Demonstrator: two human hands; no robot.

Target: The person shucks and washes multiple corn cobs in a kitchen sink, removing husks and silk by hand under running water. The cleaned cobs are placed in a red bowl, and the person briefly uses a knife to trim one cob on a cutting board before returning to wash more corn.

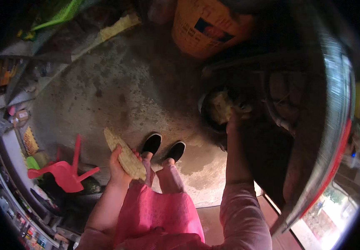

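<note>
My left hand [120, 164] grips a long, pale yellow ear of corn [126, 156], husk off, held slantwise in front of my legs. On the right, my right hand [233, 120] reaches down to a dark round bin [205, 117] that holds pale scraps [220, 107], probably corn husks. Its fingers are at the scraps in deep shadow, so whether they hold any cannot be told. A pink apron [164, 209] covers my lap, and my dark shoes stand on the floor between the two hands.
An orange bucket [208, 31] with writing stands at the top. Pink plastic pieces [64, 175], perhaps a stool, lie at lower left beside shelves [14, 147]. A long metal-edged counter [339, 125] runs down the right. The concrete floor [98, 93] is stained.
</note>
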